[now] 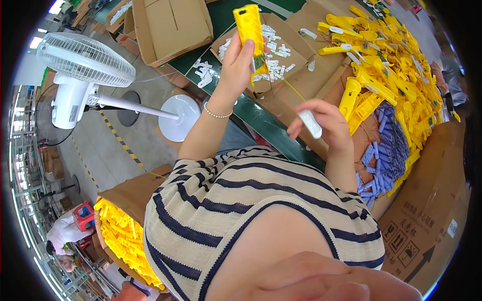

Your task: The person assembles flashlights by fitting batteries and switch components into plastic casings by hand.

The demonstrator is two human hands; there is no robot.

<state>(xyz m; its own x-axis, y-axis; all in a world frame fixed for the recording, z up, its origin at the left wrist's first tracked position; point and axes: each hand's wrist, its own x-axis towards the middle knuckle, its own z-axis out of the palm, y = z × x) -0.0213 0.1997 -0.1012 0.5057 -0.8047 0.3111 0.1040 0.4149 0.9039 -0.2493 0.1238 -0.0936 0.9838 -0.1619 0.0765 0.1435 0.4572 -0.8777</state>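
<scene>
My left hand (pixel 235 70) is wrapped round a yellow plastic housing (pixel 248 27), raised above the workbench. A small green part (pixel 259 61) shows at the housing's lower end, and thin wires run from there toward my right hand (pixel 331 123). Between the fingers of that hand is a white oval plastic piece (pixel 311 124), tilted and slightly blurred. Beneath my left hand lies a shallow cardboard tray (pixel 297 36) with many small white plastic parts (pixel 273 67). More white parts (pixel 203 72) lie on the green bench top next to it.
Yellow housings (pixel 396 75) are heaped at the right, beside a pile of blue wired cylinders (pixel 389 143). A large carton (pixel 427 200) stands at the lower right. On the left are a white fan (pixel 85 60), a box of yellow parts (pixel 120 236) and a co-worker (pixel 68 228).
</scene>
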